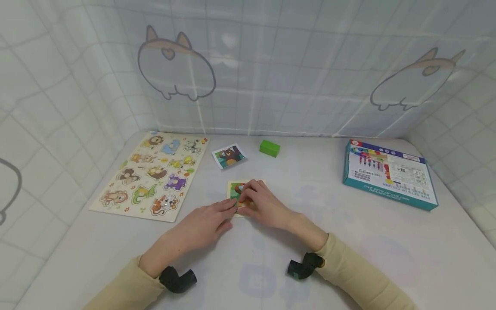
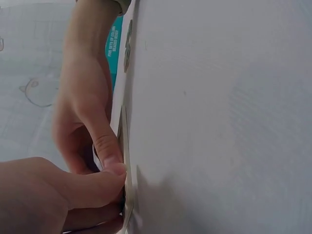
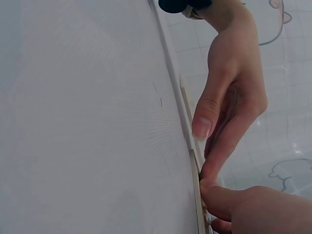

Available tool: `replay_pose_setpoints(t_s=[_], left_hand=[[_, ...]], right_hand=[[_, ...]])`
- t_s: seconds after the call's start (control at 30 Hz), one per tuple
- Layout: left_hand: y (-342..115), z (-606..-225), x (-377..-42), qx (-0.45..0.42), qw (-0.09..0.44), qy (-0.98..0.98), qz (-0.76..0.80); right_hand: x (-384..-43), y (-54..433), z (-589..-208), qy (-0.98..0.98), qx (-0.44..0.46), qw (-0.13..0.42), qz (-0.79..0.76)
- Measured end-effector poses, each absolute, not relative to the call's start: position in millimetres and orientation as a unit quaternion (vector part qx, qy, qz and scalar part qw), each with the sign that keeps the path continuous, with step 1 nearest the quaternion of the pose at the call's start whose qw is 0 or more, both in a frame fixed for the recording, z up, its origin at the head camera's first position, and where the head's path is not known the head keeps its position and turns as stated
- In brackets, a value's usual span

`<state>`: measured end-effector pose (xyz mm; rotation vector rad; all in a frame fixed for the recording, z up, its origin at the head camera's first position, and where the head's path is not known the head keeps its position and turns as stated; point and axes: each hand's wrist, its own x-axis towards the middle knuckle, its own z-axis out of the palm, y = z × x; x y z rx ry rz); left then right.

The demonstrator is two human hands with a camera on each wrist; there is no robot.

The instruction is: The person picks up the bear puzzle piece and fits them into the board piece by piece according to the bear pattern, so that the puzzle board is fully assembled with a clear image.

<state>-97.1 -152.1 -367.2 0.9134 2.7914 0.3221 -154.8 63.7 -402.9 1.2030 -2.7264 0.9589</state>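
Observation:
A small square picture puzzle [image 1: 229, 189] with a pale frame and a green and red picture lies on the table, partly covered by both hands. My left hand [image 1: 203, 224] reaches in from the left, and its extended fingertips rest on the puzzle's left part. Its thumb stands apart from the fingers in the right wrist view. Over the middle and right part, my right hand [image 1: 267, 206] has its thumb and fingers bent together, pinching a small puzzle piece mostly hidden beneath them. Seen edge-on in the left wrist view, the thin puzzle board [image 2: 125, 141] lies flat under the fingertips.
Behind the puzzle lies a bear picture card [image 1: 229, 156], with a green block [image 1: 269, 148] to its right. A large animal peg board [image 1: 135, 181] lies at the left. A teal and white box [image 1: 389, 174] lies at the right. The tiled-pattern wall [image 1: 271, 77] borders the table's back.

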Motion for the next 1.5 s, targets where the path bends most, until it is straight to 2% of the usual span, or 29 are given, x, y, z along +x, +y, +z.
replay_pose_setpoints(t_s=[0.63,1.5], left_hand=[[-155.9,-376.3,-110.0,0.308,0.073,0.933,0.172],[-161.6,-382.2,-115.5,0.302,0.066,0.932,0.191]], right_hand=[[-162.8,70.6,-403.2,-0.861,0.402,0.013,0.311],[-165.9,75.8,-399.3,-0.859,0.4,-0.013,0.318]])
